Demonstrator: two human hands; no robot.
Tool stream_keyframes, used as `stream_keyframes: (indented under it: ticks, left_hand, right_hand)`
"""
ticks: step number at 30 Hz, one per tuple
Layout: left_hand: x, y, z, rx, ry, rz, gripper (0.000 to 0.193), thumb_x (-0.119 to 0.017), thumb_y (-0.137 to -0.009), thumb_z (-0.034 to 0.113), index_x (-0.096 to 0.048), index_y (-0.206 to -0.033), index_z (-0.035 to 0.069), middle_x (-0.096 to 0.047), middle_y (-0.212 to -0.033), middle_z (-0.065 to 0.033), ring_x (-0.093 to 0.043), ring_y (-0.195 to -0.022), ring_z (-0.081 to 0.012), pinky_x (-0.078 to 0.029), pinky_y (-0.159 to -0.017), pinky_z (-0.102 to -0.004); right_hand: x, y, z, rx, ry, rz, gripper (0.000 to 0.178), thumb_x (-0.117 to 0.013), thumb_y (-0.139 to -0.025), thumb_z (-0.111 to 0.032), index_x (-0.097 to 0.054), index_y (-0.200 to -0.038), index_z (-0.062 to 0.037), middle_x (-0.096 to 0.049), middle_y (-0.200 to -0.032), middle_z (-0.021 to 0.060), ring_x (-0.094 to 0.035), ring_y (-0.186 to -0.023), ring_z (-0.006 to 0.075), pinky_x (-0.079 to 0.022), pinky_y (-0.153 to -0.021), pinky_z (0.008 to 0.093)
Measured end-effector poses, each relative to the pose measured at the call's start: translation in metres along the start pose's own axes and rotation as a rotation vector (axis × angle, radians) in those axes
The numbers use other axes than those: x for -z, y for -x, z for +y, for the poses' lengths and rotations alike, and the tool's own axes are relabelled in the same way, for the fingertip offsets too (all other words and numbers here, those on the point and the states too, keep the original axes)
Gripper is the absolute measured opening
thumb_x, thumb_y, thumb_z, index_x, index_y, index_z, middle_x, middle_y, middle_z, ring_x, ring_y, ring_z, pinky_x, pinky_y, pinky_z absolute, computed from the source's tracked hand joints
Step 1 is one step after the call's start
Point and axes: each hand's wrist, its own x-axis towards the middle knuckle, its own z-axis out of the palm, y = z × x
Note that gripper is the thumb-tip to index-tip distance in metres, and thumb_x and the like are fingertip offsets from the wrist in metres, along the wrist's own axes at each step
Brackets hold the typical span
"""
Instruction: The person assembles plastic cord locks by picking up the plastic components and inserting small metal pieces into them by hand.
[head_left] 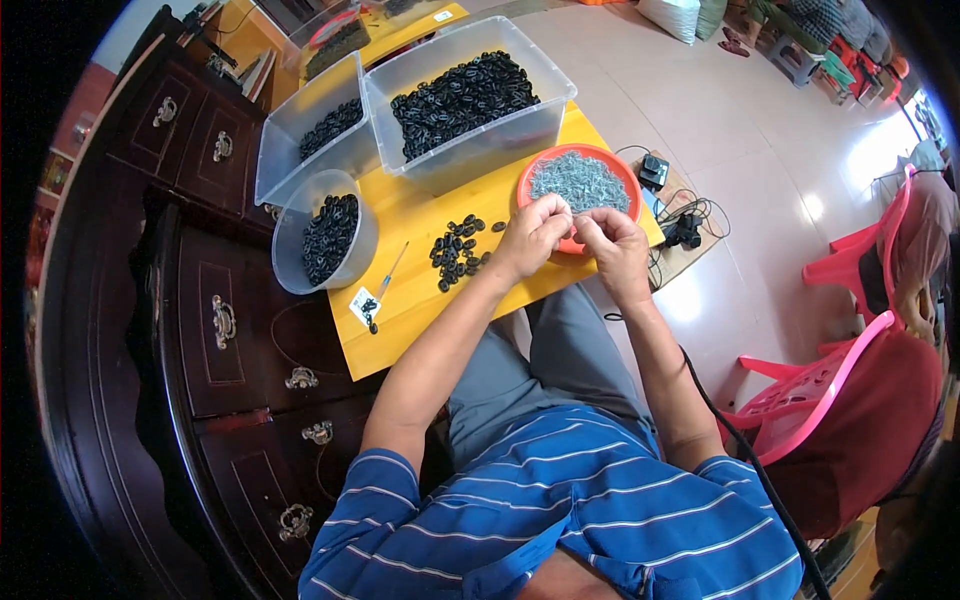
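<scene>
My left hand and my right hand meet over the near rim of a red-orange bowl, thumbs and fingertips pinched together. Whatever sits between the fingertips is too small to make out. Heaped in the bowl are thin grey pieces, like small pins. To the left of my left hand, small black oval rings lie loose on the yellow table. One lone black ring rests close to my left wrist.
Two clear plastic bins and a round translucent tub hold black rings. A thin screwdriver-like tool lies near a small white card. Dark drawers stand left; pink chairs stand right. Small black devices sit beyond the table's right edge.
</scene>
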Motion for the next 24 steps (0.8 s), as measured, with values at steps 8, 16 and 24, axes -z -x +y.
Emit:
stream_keyframes:
  ticks: [8, 16, 24]
  left_hand:
    - [0.004, 0.000, -0.006, 0.038, 0.113, 0.037, 0.011, -0.057, -0.097, 0.020, -0.059, -0.093, 0.010, -0.058, -0.078, 0.0049, -0.048, -0.063, -0.0027, -0.041, -0.056, -0.0198]
    - [0.002, 0.007, -0.002, -0.075, 0.041, 0.051, 0.009, -0.058, -0.095, 0.009, -0.061, -0.091, 0.002, -0.062, -0.081, 0.0012, -0.056, -0.075, -0.0066, -0.049, -0.069, -0.0251]
    - [0.006, 0.029, 0.004, -0.109, -0.081, 0.037, 0.005, -0.059, -0.096, 0.010, -0.060, -0.094, 0.006, -0.058, -0.083, 0.0047, -0.050, -0.070, -0.0021, -0.043, -0.062, -0.0209]
  right_hand:
    - [0.011, -0.016, 0.015, 0.023, 0.426, 0.014, 0.018, -0.066, -0.093, -0.015, -0.070, -0.094, 0.0024, -0.068, -0.074, 0.0026, -0.062, -0.067, 0.0064, -0.051, -0.063, 0.0239]
    - [0.009, -0.004, -0.001, -0.320, -0.287, -0.235, 0.015, -0.067, -0.095, -0.022, -0.069, -0.096, -0.0074, -0.067, -0.080, -0.0014, -0.055, -0.064, 0.0040, -0.043, -0.060, 0.0179]
    - [0.000, 0.010, 0.005, -0.340, -0.349, -0.231, 0.011, -0.067, -0.095, -0.020, -0.067, -0.092, -0.0096, -0.065, -0.077, -0.0022, -0.054, -0.062, 0.0030, -0.041, -0.058, 0.0175]
